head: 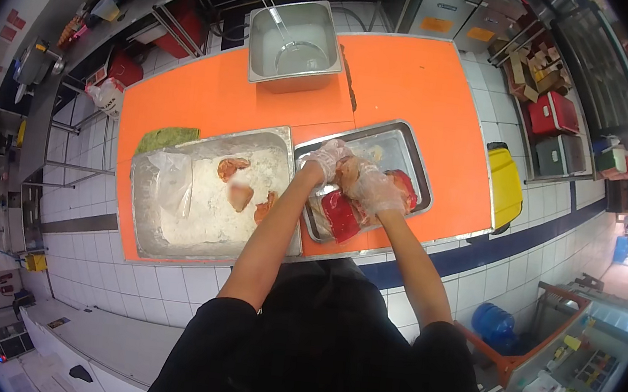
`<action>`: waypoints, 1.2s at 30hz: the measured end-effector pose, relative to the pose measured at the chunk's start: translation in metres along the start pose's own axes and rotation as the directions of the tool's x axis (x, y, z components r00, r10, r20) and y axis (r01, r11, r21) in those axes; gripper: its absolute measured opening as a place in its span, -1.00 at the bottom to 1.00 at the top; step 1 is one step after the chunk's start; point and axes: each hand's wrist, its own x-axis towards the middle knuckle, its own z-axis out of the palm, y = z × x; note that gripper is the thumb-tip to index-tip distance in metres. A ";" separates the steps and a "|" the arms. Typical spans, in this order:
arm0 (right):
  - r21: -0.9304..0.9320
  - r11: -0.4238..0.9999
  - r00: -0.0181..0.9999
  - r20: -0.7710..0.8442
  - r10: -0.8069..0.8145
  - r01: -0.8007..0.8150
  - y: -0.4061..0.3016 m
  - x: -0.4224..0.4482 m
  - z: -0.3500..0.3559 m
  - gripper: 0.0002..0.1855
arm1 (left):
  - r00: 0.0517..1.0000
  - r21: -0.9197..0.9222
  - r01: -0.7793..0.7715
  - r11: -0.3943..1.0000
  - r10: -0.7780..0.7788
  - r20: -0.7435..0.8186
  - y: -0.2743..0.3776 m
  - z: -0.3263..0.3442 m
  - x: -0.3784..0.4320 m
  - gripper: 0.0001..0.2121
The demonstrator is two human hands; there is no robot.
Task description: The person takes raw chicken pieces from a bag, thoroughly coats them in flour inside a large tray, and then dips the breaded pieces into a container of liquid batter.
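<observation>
Both my hands wear clear plastic gloves and work over a shallow steel tray [424,176]. A piece of raw chicken [349,171] lies between them, gripped by my right hand [376,191]. My left hand [326,160] is curled against its left side; its fingertips are hidden. Under and beside my right hand lies a red and clear plastic bag [340,216], with more chicken partly covered by the hand. Left of the tray, a larger steel pan [141,224] holds white flour [202,219] with several chicken pieces [240,196] on it.
A deep steel container [291,83] of cloudy liquid stands at the table's back, a wire strainer [278,20] leaning in it. A clear plastic bag [172,181] lies in the flour pan. A green cloth [168,139] sits behind that pan on the orange table [411,86]. A yellow bin [505,187] stands right.
</observation>
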 end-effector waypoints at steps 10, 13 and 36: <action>-0.334 0.897 0.938 0.286 -0.196 0.289 0.071 0.065 0.081 -0.51 | 0.969 0.050 0.198 0.979 -0.204 0.137 -0.013 -0.001 0.014 -0.63; -0.322 0.889 0.930 0.277 -0.240 0.325 0.090 0.064 0.087 -0.52 | 0.971 0.043 0.179 0.983 -0.184 0.150 0.008 -0.017 0.007 -0.61; 0.784 0.621 0.936 -0.205 0.285 -0.017 0.081 -0.050 0.035 -0.55 | 0.989 -0.428 0.116 0.896 -0.063 0.135 -0.033 0.001 0.021 -0.68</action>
